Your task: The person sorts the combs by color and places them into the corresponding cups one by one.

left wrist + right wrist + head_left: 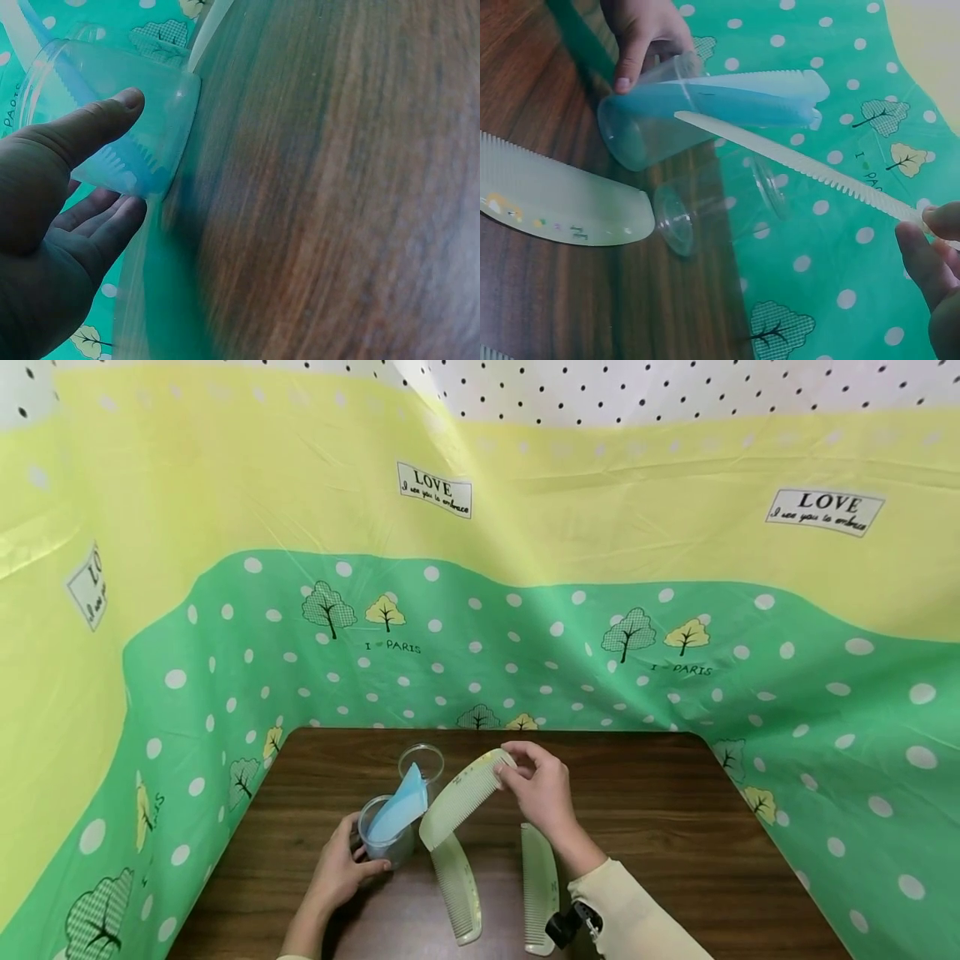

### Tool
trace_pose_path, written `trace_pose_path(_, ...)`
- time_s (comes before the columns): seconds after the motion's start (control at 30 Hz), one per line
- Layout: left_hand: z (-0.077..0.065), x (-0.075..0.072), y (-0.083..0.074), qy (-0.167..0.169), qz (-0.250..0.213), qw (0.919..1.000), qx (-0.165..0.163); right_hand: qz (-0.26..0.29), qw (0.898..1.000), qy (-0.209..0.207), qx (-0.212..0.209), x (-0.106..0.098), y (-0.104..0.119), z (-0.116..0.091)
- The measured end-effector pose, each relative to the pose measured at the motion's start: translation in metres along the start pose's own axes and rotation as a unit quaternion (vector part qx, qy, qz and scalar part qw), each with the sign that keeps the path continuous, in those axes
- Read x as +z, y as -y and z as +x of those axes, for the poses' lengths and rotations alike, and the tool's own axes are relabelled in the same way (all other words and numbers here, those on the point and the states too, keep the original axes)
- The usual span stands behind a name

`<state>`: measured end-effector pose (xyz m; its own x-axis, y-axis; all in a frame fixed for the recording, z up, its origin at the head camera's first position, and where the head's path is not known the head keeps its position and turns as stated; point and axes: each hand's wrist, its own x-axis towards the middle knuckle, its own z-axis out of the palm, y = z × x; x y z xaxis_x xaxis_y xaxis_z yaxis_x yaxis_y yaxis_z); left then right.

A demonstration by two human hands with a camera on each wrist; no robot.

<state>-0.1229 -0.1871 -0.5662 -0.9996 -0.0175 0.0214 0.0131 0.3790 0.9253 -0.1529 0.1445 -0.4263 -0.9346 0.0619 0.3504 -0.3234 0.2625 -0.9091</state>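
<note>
My left hand point(339, 872) grips a clear plastic cup point(649, 135) standing on the table, thumb on one side and fingers on the other. Blue combs point(405, 802) lean inside it, their upper ends sticking out past the rim. Between thumb and fingers, my right hand point(545, 789) pinches one end of a pale green comb point(461, 793). That comb is held up with its teeth facing down, its free end near the cup's mouth in the right wrist view. Under it lies a second green comb point(459, 893). A third green comb point(538, 889) lies below the right forearm.
Behind the gripped cup stands another clear cup point(720, 206). Everything rests on a dark wood-grain table point(660, 852). A green and yellow printed cloth point(525, 652) hangs around its back and sides. A black camera mount point(566, 927) sits at the right sleeve.
</note>
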Motion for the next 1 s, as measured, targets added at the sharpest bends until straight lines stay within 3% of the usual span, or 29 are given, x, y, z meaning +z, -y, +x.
trace_pose_path(0.63,-0.002,0.001,-0.003,0.003,-0.009,0.9999,0.008,0.022,0.998,-0.054,0.011,0.001,0.007,0.013)
trace_pose_path(0.83,-0.001,0.002,0.0,0.002,-0.007,1.0,0.006,0.034,0.998,-0.053,0.017,0.0,0.03,0.015)
trace_pose_path(1.0,0.0,0.002,0.002,0.001,-0.004,1.0,-0.004,0.021,0.998,-0.061,-0.002,-0.001,0.046,0.015)
